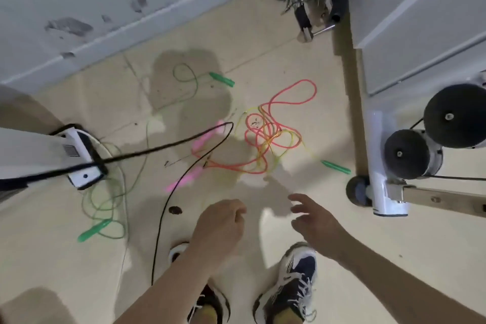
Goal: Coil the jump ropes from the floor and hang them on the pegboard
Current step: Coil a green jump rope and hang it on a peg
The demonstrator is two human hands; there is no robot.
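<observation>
In the head view the jump ropes lie on the beige floor [302, 55], in front of the person's shoes [292, 284]. A red rope [263, 137] is tangled together with a thin yellow rope [294, 137] in the middle, and the two pink handles [184, 180] lie just left of this tangle (they look blurred). The yellow rope ends in a green handle [336, 167] near the white machine base [378, 160] at the right. A green rope [105, 209] lies in loose loops at the left. A black cable [157, 148] crosses above the floor, over the pink handles. The left hand [219, 221] is low in the middle with the fingers curled in; I cannot tell if it pinches something. The right hand [315, 218] is beside it, apart from it, with the fingers spread and touching nothing
</observation>
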